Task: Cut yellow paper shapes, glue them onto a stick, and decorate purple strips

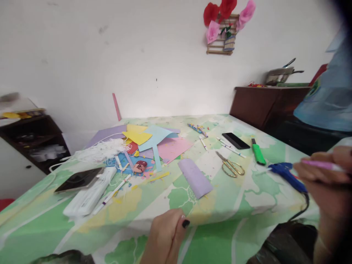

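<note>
My left hand (pixel 166 233) is closed in a loose fist at the table's front edge, its thumb with a dark nail on top. Whatever lies inside it, if anything, is hidden. Raised at the right edge, my right hand (pixel 327 183) is closed around a pink pen-like stick (pixel 321 164), blurred by motion. Behind that hand a blue glue gun (pixel 287 176) lies on the table. A curved lilac paper piece (pixel 195 179) rests beyond my left hand. Gold-handled scissors (pixel 231 167) lie open to its right, near a green utility knife (pixel 257 152).
The patterned tablecloth (pixel 220 216) carries coloured paper sheets (pixel 174 148), a tangle of white string (pixel 100 150), a white power strip (pixel 90 194) and a phone (pixel 78 179). A black phone (pixel 235 140) and several white markers (pixel 232 149) lie farther back. A water jug (pixel 327 99) stands at the right.
</note>
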Demonstrator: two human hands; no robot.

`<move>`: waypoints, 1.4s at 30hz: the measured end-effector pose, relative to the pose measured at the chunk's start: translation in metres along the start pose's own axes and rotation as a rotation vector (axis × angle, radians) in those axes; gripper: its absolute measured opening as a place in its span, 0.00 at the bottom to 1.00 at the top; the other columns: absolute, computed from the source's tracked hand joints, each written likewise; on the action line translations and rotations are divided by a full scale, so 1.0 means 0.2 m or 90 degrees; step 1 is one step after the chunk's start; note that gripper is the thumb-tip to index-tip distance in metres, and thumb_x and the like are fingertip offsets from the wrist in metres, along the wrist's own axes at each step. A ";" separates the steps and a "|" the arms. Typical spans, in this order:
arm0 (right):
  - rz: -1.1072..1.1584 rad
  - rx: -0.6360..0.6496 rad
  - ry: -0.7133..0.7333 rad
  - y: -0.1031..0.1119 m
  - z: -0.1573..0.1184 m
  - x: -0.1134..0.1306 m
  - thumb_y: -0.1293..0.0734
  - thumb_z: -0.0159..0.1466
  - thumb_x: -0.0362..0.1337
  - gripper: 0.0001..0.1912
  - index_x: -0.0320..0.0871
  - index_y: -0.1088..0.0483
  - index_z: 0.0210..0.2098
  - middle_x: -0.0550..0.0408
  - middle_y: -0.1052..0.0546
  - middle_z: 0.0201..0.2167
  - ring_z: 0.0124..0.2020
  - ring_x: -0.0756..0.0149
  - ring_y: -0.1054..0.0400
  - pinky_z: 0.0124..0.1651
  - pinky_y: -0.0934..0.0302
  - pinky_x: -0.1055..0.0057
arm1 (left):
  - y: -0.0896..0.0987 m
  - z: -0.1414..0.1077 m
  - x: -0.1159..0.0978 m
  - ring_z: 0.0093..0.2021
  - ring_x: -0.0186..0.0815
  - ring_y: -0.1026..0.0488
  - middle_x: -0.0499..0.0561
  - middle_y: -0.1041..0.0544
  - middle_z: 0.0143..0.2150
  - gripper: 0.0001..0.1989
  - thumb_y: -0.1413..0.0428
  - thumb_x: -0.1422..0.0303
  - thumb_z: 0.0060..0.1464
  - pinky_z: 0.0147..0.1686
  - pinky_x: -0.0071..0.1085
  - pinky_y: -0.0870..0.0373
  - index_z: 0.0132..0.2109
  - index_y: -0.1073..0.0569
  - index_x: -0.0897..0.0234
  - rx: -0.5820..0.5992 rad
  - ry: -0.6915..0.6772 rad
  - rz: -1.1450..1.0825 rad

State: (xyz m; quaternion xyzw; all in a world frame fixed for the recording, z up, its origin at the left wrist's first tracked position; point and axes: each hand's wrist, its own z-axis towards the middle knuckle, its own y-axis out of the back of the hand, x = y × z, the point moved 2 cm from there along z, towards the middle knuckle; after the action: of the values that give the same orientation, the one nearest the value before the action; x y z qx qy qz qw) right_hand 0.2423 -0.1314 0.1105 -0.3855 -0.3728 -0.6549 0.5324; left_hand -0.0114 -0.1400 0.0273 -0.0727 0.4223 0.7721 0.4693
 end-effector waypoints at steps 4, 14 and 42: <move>-0.169 -0.069 0.091 -0.12 0.11 -0.06 0.34 0.58 0.50 0.14 0.48 0.30 0.24 0.55 0.31 0.20 0.24 0.66 0.38 0.25 0.46 0.66 | -0.02 -0.02 -0.10 0.22 0.31 0.37 0.47 0.35 0.20 0.25 0.68 0.58 0.64 0.22 0.28 0.43 0.26 0.36 0.60 0.091 -0.135 -0.075; -0.398 0.401 0.164 -0.46 -0.01 -0.59 0.41 0.65 0.37 0.18 0.42 0.35 0.53 0.45 0.27 0.39 0.46 0.56 0.34 0.50 0.41 0.56 | -0.06 -0.08 -0.10 0.23 0.31 0.37 0.46 0.37 0.23 0.16 0.56 0.56 0.60 0.22 0.27 0.40 0.28 0.42 0.61 0.054 -0.068 -0.037; -0.224 0.261 0.102 -0.22 0.08 -0.46 0.36 0.62 0.37 0.07 0.45 0.37 0.40 0.42 0.37 0.60 0.63 0.54 0.48 0.60 0.47 0.51 | -0.51 0.08 0.02 0.61 0.61 0.44 0.77 0.38 0.59 0.26 0.43 0.58 0.51 0.55 0.57 0.44 0.50 0.32 0.76 0.195 0.096 0.328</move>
State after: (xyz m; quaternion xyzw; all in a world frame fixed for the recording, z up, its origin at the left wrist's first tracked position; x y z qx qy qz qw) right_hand 0.2127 -0.0729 0.0312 -0.1462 -0.5157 -0.6763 0.5053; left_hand 0.0721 -0.1052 -0.0236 0.0511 0.5719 0.7854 0.2310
